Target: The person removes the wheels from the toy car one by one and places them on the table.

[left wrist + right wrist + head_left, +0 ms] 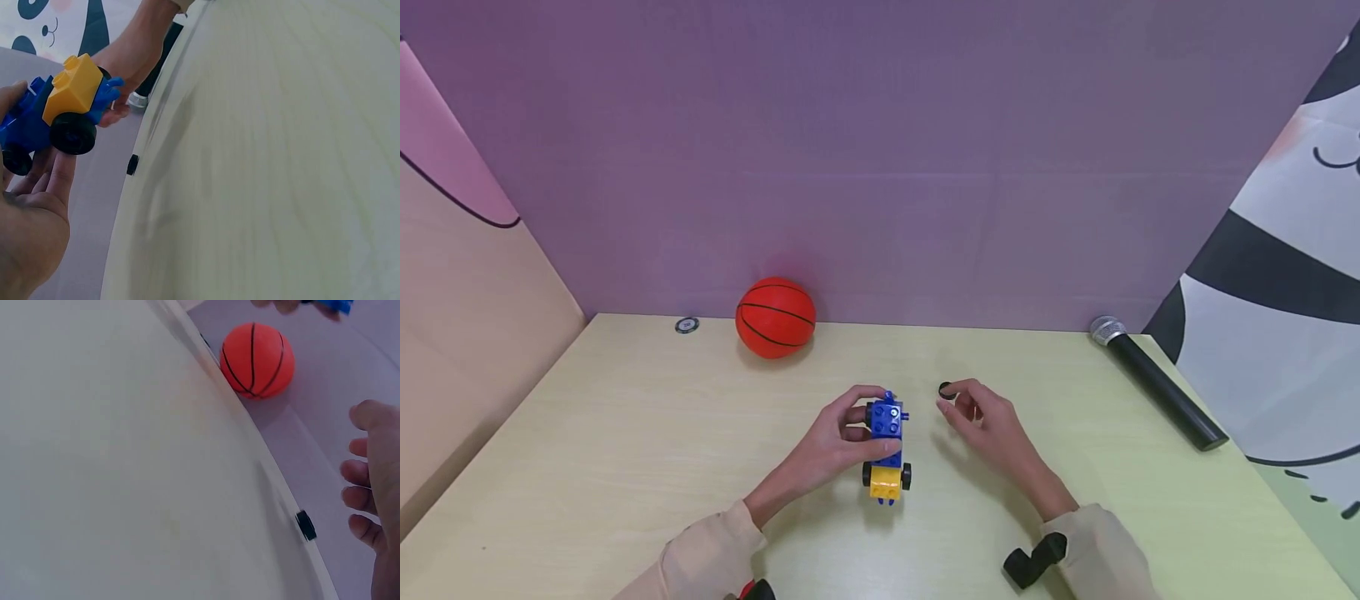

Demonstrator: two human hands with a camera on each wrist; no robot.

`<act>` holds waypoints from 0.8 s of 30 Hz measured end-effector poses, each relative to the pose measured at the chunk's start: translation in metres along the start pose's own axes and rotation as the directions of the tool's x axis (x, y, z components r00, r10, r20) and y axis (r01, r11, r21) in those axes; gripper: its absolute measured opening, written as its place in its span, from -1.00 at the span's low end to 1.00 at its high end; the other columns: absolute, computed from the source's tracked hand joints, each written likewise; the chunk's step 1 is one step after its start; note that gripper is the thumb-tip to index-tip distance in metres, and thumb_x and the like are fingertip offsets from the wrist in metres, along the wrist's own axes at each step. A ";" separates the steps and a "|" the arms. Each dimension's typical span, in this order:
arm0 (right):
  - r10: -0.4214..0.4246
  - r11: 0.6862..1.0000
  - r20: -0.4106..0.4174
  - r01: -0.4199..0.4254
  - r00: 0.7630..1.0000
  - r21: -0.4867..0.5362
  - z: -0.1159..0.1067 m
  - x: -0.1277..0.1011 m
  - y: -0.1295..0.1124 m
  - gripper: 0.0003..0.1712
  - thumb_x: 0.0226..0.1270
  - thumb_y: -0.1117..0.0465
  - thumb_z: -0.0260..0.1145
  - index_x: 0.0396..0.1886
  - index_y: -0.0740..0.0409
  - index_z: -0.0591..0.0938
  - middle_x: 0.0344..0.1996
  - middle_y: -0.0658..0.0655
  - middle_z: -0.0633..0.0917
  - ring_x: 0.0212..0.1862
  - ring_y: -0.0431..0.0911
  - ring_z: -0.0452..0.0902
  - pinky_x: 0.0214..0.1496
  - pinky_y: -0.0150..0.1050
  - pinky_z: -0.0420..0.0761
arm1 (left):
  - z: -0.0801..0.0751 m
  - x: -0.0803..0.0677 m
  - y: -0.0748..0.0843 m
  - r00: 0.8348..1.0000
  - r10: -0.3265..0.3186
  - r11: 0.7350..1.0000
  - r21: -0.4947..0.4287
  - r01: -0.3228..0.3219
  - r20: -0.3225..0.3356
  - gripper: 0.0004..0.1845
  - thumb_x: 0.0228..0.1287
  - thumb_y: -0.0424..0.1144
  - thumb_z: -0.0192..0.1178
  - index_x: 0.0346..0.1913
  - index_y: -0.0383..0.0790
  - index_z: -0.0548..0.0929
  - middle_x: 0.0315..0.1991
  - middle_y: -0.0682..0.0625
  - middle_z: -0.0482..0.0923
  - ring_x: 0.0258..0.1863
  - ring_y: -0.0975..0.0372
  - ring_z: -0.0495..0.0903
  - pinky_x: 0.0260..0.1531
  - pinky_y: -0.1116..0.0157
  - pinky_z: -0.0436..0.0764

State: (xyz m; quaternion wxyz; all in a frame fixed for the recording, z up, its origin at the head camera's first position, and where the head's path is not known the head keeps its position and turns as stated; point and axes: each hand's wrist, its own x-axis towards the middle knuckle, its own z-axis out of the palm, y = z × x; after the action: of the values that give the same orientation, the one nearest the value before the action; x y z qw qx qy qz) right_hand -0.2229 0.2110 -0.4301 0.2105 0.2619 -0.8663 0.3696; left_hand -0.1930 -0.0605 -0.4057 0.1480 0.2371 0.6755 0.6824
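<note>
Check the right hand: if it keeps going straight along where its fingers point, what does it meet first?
Probably nothing on the table: the right hand, pinching a small black wheel, points up-left toward the purple back wall; the orange basketball lies further left, though depth is unclear.

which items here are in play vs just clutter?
In play:
left hand gripping toy car
right hand pinching black wheel

Lying about:
basketball
microphone
small disc at the table's back edge

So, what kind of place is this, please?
Probably a small tabletop play or recording booth: a pale table walled by purple and cartoon-printed panels, with a toy car, a basketball and a microphone on it.
</note>
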 end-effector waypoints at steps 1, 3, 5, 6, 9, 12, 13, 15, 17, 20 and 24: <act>-0.014 1.000 -0.005 0.015 1.000 0.018 0.001 -0.002 -0.003 -0.76 0.33 0.41 0.44 -0.04 0.24 0.66 -0.49 -0.16 0.50 -0.40 -0.21 0.40 -0.43 -0.35 0.45 | 0.000 0.000 0.000 1.000 0.000 1.000 -0.003 0.000 -0.004 -0.33 0.38 -0.24 0.38 0.45 -0.27 0.34 0.12 -0.21 0.63 0.00 0.01 0.71 0.06 0.11 0.68; -0.043 0.998 -0.015 0.043 0.999 0.054 0.003 -0.007 -0.010 -0.76 0.32 0.44 0.43 -0.05 0.22 0.66 -0.49 -0.18 0.51 -0.41 -0.23 0.40 -0.42 -0.35 0.47 | 0.000 0.000 0.000 1.000 0.002 1.000 -0.006 -0.002 -0.012 -0.34 0.38 -0.25 0.38 0.44 -0.28 0.34 0.13 -0.22 0.63 0.03 0.01 0.70 0.08 0.12 0.68; -0.068 0.993 -0.022 0.070 0.997 0.097 0.006 -0.012 -0.017 -0.76 0.31 0.48 0.40 -0.06 0.22 0.66 -0.49 -0.18 0.52 -0.41 -0.23 0.41 -0.41 -0.35 0.48 | 0.000 0.000 0.000 1.000 0.002 1.000 -0.011 -0.002 -0.017 -0.34 0.38 -0.26 0.38 0.44 -0.28 0.34 0.14 -0.22 0.62 0.05 0.01 0.69 0.09 0.12 0.67; -0.077 0.990 -0.021 0.079 0.997 0.118 0.007 -0.014 -0.021 -0.76 0.31 0.49 0.39 -0.07 0.23 0.66 -0.49 -0.18 0.54 -0.41 -0.23 0.41 -0.40 -0.35 0.49 | 0.000 0.000 0.000 1.000 0.000 1.000 -0.012 0.000 -0.019 -0.34 0.38 -0.26 0.38 0.44 -0.27 0.35 0.15 -0.22 0.62 0.06 0.01 0.69 0.09 0.12 0.67; -0.070 0.979 -0.006 0.070 0.998 0.191 0.010 -0.021 -0.033 -0.79 0.36 0.50 0.33 -0.07 0.25 0.67 -0.49 -0.08 0.61 -0.42 -0.22 0.46 -0.35 -0.34 0.51 | 0.000 0.001 -0.001 1.000 -0.001 1.000 -0.006 0.001 -0.021 -0.35 0.38 -0.25 0.38 0.43 -0.25 0.36 0.14 -0.21 0.63 0.05 0.01 0.70 0.08 0.12 0.67; -0.025 0.962 0.053 0.010 0.998 0.271 0.012 -0.029 -0.045 -0.81 0.46 0.46 0.25 -0.02 0.23 0.66 -0.45 0.03 0.68 -0.41 -0.17 0.55 -0.32 -0.32 0.55 | 0.000 0.001 0.000 1.000 0.003 1.000 -0.004 -0.003 -0.020 -0.35 0.38 -0.24 0.38 0.43 -0.26 0.36 0.13 -0.21 0.63 0.03 0.00 0.71 0.07 0.11 0.68; -0.004 0.953 0.082 -0.021 0.997 0.303 0.013 -0.031 -0.048 -0.82 0.50 0.44 0.23 0.00 0.23 0.65 -0.43 0.06 0.70 -0.40 -0.14 0.58 -0.29 -0.30 0.57 | 0.000 0.001 0.000 1.000 0.005 1.000 -0.002 -0.005 -0.018 -0.35 0.38 -0.24 0.38 0.43 -0.26 0.36 0.13 -0.21 0.63 0.02 -0.01 0.71 0.07 0.11 0.68; 0.032 0.928 0.154 -0.086 0.988 0.362 0.015 -0.035 -0.053 -0.81 0.56 0.39 0.18 0.05 0.23 0.63 -0.37 0.07 0.72 -0.36 -0.06 0.64 -0.26 -0.27 0.62 | 0.000 0.001 0.000 1.000 0.007 1.000 0.001 -0.007 -0.018 -0.35 0.38 -0.23 0.38 0.43 -0.26 0.36 0.13 -0.21 0.63 0.02 -0.01 0.71 0.07 0.10 0.68; 0.062 0.896 0.227 -0.154 0.972 0.417 0.017 -0.038 -0.058 -0.80 0.61 0.35 0.14 0.09 0.28 0.59 -0.32 0.09 0.72 -0.31 0.02 0.67 -0.21 -0.23 0.66 | 0.001 0.001 0.000 1.000 0.011 1.000 0.007 -0.011 -0.016 -0.34 0.38 -0.22 0.38 0.43 -0.27 0.35 0.12 -0.21 0.63 0.02 0.00 0.71 0.07 0.11 0.68; 0.098 0.864 0.302 -0.232 0.948 0.448 0.021 -0.041 -0.062 -0.76 0.66 0.28 0.10 0.11 0.34 0.56 -0.24 0.11 0.73 -0.23 0.04 0.69 -0.14 -0.20 0.69 | 0.001 0.002 0.000 1.000 0.012 1.000 0.007 -0.012 -0.015 -0.34 0.39 -0.20 0.38 0.44 -0.25 0.35 0.13 -0.21 0.63 0.01 0.01 0.71 0.07 0.12 0.68; 0.136 0.843 0.335 -0.287 0.932 0.454 0.025 -0.044 -0.066 -0.74 0.69 0.23 0.07 0.10 0.33 0.56 -0.17 0.11 0.73 -0.15 -0.02 0.67 -0.07 -0.20 0.69 | 0.000 0.002 -0.001 1.000 0.016 1.000 0.012 -0.016 -0.014 -0.33 0.41 -0.17 0.36 0.46 -0.24 0.33 0.13 -0.22 0.62 -0.01 0.02 0.71 0.07 0.13 0.68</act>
State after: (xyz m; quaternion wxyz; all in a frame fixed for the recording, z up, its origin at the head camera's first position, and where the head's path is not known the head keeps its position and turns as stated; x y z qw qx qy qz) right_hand -0.1534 0.1669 -0.4354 -0.0357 0.2600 -0.7872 0.5581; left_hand -0.1949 -0.0589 -0.4062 0.1364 0.2386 0.6786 0.6811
